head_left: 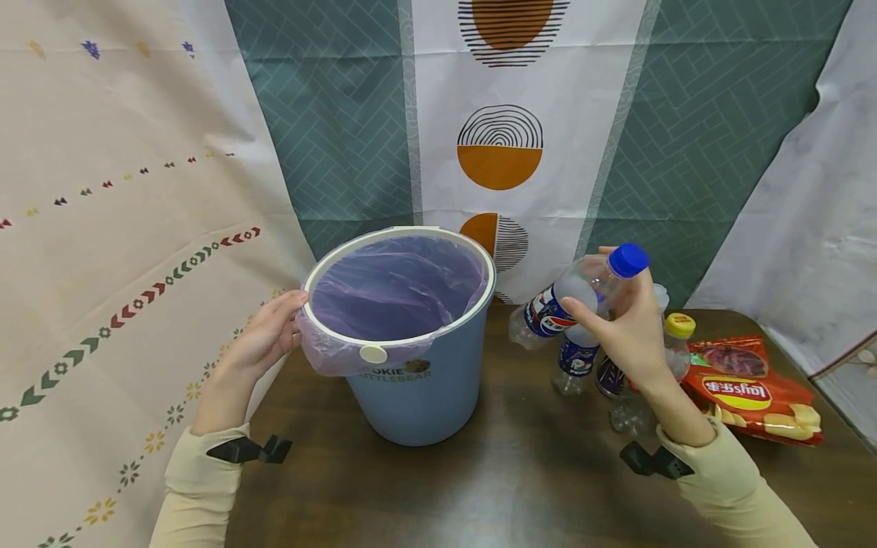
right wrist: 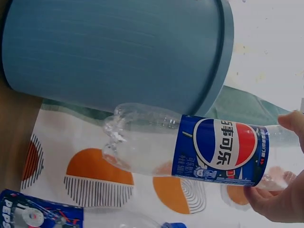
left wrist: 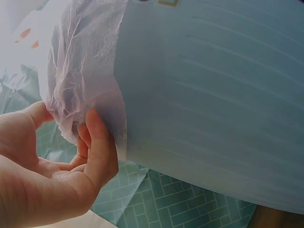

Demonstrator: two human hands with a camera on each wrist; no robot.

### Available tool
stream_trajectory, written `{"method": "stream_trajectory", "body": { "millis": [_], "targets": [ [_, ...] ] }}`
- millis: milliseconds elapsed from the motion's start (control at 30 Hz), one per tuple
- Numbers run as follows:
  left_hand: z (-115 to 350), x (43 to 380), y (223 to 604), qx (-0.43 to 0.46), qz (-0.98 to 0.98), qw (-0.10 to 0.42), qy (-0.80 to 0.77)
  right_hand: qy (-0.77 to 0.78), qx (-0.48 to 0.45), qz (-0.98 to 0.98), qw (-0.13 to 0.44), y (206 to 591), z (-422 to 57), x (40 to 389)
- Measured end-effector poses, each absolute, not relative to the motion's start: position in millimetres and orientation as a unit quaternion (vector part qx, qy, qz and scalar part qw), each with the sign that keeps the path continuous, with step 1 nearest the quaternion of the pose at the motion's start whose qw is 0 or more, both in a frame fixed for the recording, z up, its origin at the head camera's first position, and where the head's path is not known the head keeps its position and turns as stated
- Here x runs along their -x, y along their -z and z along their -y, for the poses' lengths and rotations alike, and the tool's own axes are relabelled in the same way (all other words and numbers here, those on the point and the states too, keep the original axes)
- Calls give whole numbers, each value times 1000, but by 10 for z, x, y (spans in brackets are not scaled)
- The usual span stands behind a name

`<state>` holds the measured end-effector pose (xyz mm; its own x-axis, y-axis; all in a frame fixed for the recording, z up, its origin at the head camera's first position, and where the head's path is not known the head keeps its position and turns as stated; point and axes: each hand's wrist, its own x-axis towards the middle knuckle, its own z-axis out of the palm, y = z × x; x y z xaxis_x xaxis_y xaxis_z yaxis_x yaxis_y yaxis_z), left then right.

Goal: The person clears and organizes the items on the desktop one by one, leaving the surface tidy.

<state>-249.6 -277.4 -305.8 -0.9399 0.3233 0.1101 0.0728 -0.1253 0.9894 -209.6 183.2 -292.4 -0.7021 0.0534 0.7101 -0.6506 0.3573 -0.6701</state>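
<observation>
A blue trash can [head_left: 418,403] with a cream rim [head_left: 490,266] stands on the table, lined with a thin pinkish plastic bag [head_left: 390,289] folded over the rim. My left hand [head_left: 269,335] grips the left side of that rim through the bag; in the left wrist view the thumb and curled fingers [left wrist: 97,147] close round the crumpled bag edge. To the right of the can, my right hand [head_left: 626,327] holds a clear Pepsi bottle [right wrist: 218,149] near its blue cap [head_left: 628,260]. The bottle is raised and tilted, its base pointing toward the can.
Behind the right hand stand another Pepsi bottle [head_left: 575,358], a dark can [head_left: 608,377] and a bottle with a yellow cap [head_left: 680,326]. A red Lay's chip bag [head_left: 754,392] lies at the table's right. Patterned cloth [head_left: 342,114] hangs behind the brown table [head_left: 521,472].
</observation>
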Motion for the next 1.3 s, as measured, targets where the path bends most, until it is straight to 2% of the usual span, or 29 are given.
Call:
{"method": "stream_trajectory", "body": {
  "millis": [300, 533, 1300],
  "targets": [
    [2784, 2507, 3056, -155, -656, 86, -734, -548, -245, 710, 368, 2757, -1807, 2134],
    [2778, 2492, 3066, -152, -654, 84, -736, -587, -271, 663, 378, 2560, -1689, 2004],
    [2785, 2500, 3074, -153, -650, 85, -739, -655, -298, 528, 451, 2263, -1584, 2016]
  ]
}}
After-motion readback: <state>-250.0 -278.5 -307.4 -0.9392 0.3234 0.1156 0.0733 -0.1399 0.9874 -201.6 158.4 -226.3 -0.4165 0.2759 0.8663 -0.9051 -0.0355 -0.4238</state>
